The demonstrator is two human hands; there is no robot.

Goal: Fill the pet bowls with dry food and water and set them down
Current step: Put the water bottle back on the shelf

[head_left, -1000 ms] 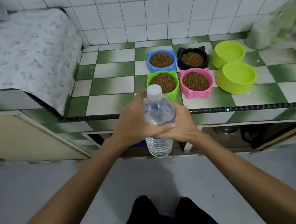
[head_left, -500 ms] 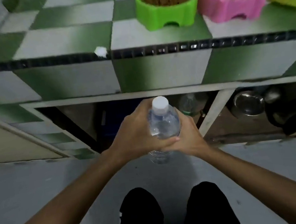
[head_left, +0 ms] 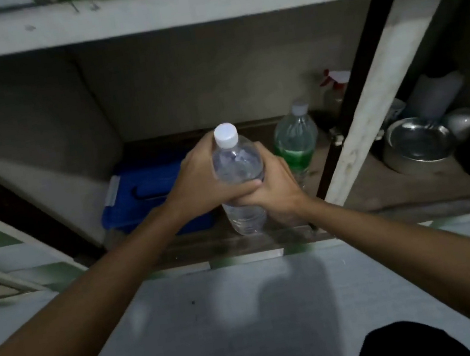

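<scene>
Water bottle (head_left: pixel 239 174), clear with white cap on, standing upright at centre of the frame, just inside the dark open cupboard under the counter. Being gripped from both sides: left hand (head_left: pixel 201 184) curling round its left flank, right hand (head_left: pixel 275 185) wrapping its right flank, fingertips overlapping in front of the bottle. Sitting behind left: blue plastic box (head_left: pixel 144 198). Standing behind right, close by: second bottle (head_left: pixel 295 140) holding green liquid. Resting in the right compartment beyond the white divider post (head_left: pixel 370 104): steel bowl (head_left: pixel 419 142). Showing at bottom edge: dark-clad knees over pale floor (head_left: pixel 249 314).
</scene>
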